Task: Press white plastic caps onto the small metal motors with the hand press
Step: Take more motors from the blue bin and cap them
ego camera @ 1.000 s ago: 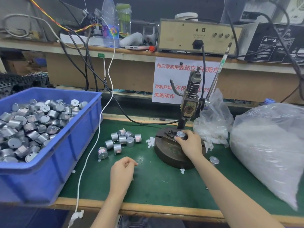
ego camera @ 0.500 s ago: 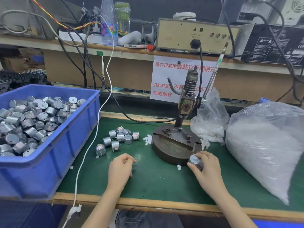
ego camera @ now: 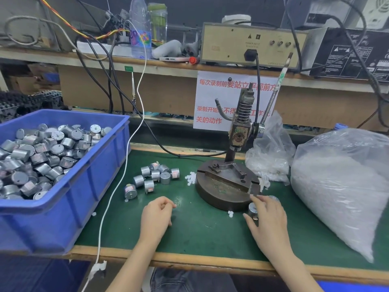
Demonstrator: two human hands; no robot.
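Fingers (ego camera: 261,202) of R hand (ego camera: 270,223) grip motor (ego camera: 252,208) by press base (ego camera: 221,193).

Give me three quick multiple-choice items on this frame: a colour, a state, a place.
1. What colour is the bin that holds the bulk motors?
A red; B blue; C grey.

2. How does the press fixture stand?
A loaded with a motor; B empty, with the ram raised; C covered by a hand.

3. Where is the held motor in the grip of the right hand?
A in the bin; B on the fixture; C by the near edge of the press base.

Answers:
1 B: its walls and rim are plainly blue.
2 B: the plate is bare and the ram tip hangs well above it.
3 C: the hand holds it just off the base's front right rim.
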